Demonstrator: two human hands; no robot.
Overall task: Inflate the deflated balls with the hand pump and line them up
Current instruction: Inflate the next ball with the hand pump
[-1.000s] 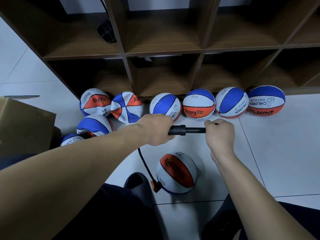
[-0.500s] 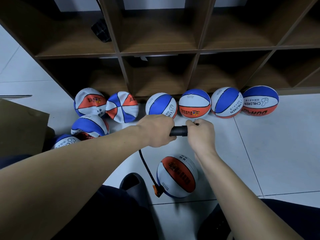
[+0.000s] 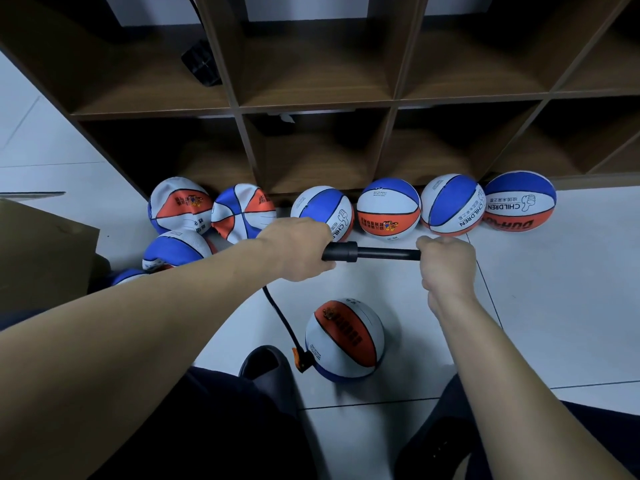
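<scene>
Right now we hold the hand pump (image 3: 360, 252) level across the middle of the view: our left hand (image 3: 298, 249) is wrapped tight around its black barrel, and our right hand (image 3: 446, 263) is closed around the handle at the 3 o'clock end, with a stretch of the thinner black rod showing between the two fists. From under the left hand a black hose (image 3: 280, 320) drops toward 6 o'clock and ends in an orange-trimmed connector (image 3: 303, 360) that meets the lower left side of the ball on the floor (image 3: 346, 339), a round white, orange and blue ball lying just below the pump and between our knees. Toward 12 o'clock, four full balls sit in a row (image 3: 420, 207) touching one another along the foot of the wooden shelf unit (image 3: 391, 98). At about 10 o'clock, the crumpled balls (image 3: 207, 213) lie in a loose cluster, their panels creased and sunken, two against the shelf base and others nearer to us, partly hidden by our left forearm. A cardboard box (image 3: 45, 258) stands at 9 o'clock, beside that cluster. A dark slipper (image 3: 266, 367) shows just left of the connector, and a small black object (image 3: 201, 62) rests in an upper shelf compartment at 11 o'clock.
</scene>
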